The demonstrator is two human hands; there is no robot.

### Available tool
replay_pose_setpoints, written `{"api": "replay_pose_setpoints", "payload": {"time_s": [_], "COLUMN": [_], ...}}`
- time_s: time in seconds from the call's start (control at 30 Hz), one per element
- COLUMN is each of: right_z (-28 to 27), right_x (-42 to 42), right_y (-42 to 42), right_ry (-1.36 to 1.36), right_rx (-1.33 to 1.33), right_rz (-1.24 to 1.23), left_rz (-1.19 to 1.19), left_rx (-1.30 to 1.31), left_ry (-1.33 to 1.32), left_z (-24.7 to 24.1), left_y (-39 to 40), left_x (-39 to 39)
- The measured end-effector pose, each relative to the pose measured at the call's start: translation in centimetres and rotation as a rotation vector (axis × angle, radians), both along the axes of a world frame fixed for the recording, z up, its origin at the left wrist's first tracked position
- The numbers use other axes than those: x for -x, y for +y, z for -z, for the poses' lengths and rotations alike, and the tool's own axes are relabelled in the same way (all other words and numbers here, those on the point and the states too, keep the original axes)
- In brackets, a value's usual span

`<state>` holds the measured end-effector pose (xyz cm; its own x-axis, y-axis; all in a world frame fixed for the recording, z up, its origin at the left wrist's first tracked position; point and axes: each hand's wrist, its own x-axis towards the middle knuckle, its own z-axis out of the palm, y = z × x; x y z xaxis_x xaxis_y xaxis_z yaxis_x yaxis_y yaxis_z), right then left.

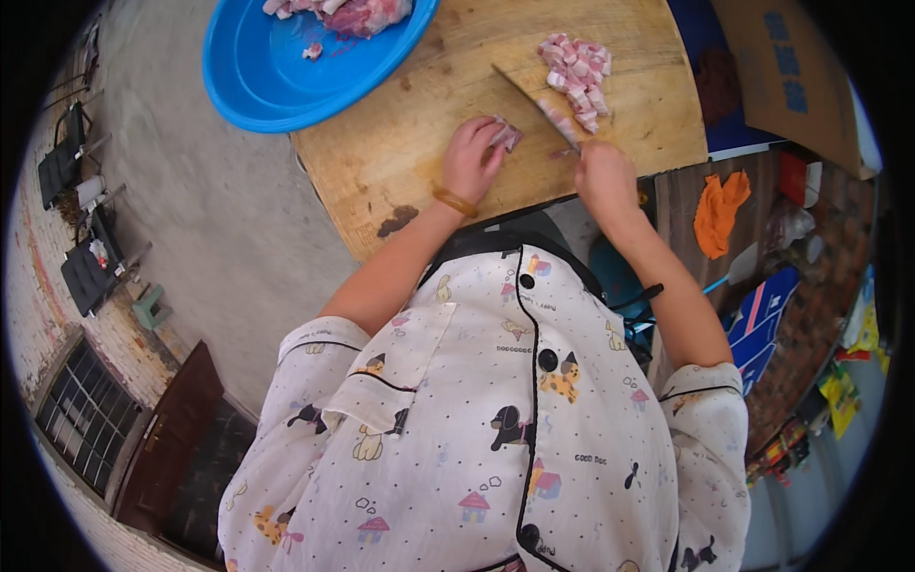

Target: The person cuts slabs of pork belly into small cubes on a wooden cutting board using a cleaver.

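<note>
My left hand (472,159) holds a small piece of raw meat (507,134) on a wooden cutting board (400,171). My right hand (606,179) is closed around the handle end of a knife (532,104), whose blade points up and to the left over the board. Pale pink bits cling along the blade. Just beyond the knife lies a pile of diced raw meat (577,75). A blue plastic basin (264,100) with larger pieces of raw meat (368,16) overlaps the board's far left part.
Right of the board, an orange cloth or glove (720,214) lies on a brown surface, near a crumpled clear plastic bag (790,227). A cardboard box (793,79) stands at the far right. Black chairs (89,275) and a brown door (171,436) are off to the left.
</note>
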<state>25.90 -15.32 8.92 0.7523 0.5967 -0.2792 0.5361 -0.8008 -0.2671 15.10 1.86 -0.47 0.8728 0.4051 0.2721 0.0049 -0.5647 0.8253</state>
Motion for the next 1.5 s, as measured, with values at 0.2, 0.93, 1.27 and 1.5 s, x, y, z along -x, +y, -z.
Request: {"api": "replay_pose_setpoints", "payload": {"time_s": [0.2,0.93,1.27,1.5], "right_z": [-3.2,0.4,-0.7,-1.4], "right_x": [2.3,1.2,-0.3,0.9], "right_y": [0.4,2.9,-0.7,-2.0], "right_ry": [0.022,0.21,0.118,0.181], "right_rx": [-0.015,0.069,-0.068,-0.075], "right_rz": [-0.1,-0.078,0.077,0.066], "left_rz": [-0.04,-0.013,0.001,0.024], "left_rx": [-0.048,-0.05,0.004,0.31], "left_ry": [0.021,0.024,0.253,0.489], "left_z": [0.0,0.1,-1.9,-2.4], "left_y": [0.1,1.1,1.2,0.6], "left_x": [0.8,0.5,0.5,-0.2]}}
